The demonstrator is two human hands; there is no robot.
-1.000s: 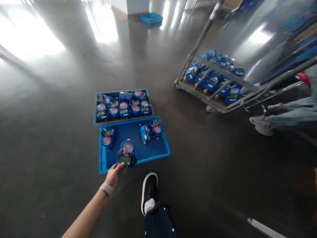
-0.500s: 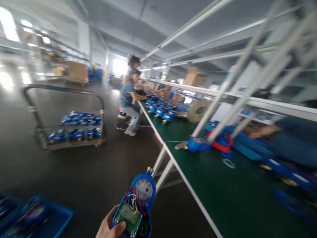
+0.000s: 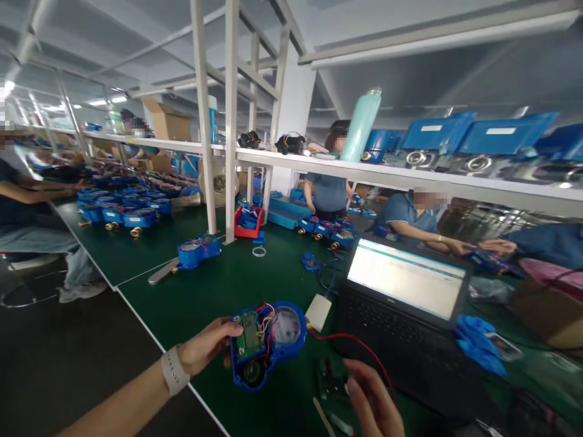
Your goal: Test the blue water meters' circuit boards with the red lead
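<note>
- Left hand (image 3: 207, 347) grips an opened blue water meter (image 3: 266, 341), circuit board up, just left of the laptop (image 3: 405, 315), exposing its wiring.
- Right hand (image 3: 373, 400), below the laptop, pinches a small dark part; red wire (image 3: 359, 347) beside.

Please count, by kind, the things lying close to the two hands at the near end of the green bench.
open blue meter, held in the left hand: 1
laptop: 1
white box: 1
red wire: 1
Total: 4
</note>
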